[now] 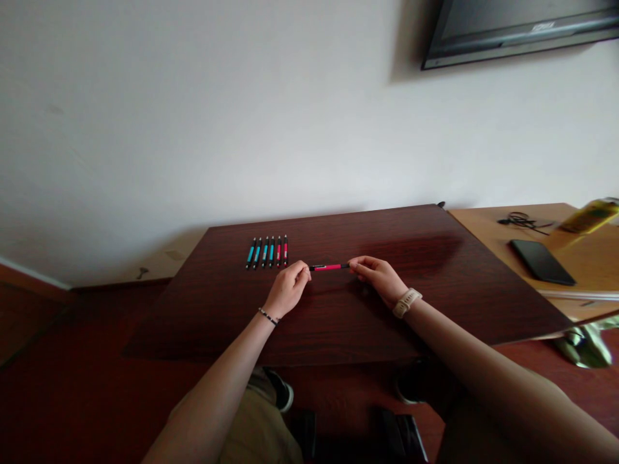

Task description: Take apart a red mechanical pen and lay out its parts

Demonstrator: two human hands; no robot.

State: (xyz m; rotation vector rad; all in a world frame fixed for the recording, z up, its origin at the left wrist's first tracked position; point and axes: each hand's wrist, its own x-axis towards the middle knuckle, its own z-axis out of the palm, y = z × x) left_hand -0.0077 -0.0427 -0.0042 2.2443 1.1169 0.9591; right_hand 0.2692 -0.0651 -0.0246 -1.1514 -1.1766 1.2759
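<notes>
A red pen (329,267) with black ends is held sideways between my two hands, above the dark wooden table (309,322). The fingers of my left hand (289,283) pinch its left end. At its right end, my right hand (377,276) grips it between thumb and fingers. Beyond my left hand, several pens lie side by side in a row: blue pens (257,253) on the left and two red pens (285,250) on the right. All of them point away from me.
A lighter wooden table (498,225) adjoins on the right, bearing a black phone (542,262), a coiled black cable (522,221) and a yellow bottle-like item (590,216). A screen (522,32) hangs on the wall above. Shoes (585,346) show on the floor at right.
</notes>
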